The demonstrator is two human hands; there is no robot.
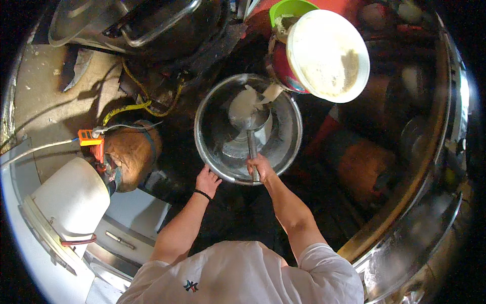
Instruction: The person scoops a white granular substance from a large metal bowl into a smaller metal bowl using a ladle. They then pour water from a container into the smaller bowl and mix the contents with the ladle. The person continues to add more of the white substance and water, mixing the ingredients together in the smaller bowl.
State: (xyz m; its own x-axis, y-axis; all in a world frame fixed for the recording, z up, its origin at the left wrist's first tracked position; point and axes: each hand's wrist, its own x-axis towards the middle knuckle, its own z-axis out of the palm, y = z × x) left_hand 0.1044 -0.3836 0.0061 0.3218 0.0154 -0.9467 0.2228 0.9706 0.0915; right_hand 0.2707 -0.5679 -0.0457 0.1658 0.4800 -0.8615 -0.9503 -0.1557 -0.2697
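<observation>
A large round metal basin (199, 131) stands before me on the dark floor, with whitish residue on its inner wall and bottom. My right hand (261, 167) grips the straight metal handle (252, 146) of a ladle-like scoop. The scoop's bowl (262, 121) lies inside the basin's outline, with pale material (244, 104) at it; whether this is powder or paste I cannot tell. At the basin's near left rim is my left hand (208, 182), fingers spread and against the outside, holding nothing. A beige flap (272, 92) juts over the far right rim.
Beyond the basin to the right, a white tub (330, 57) with pale contents sits by a green container (290, 5). A big metal vessel (163, 22) is at far left. Leftward are a yellow cord (127, 109), an orange power strip (91, 137) and a white bucket (72, 197).
</observation>
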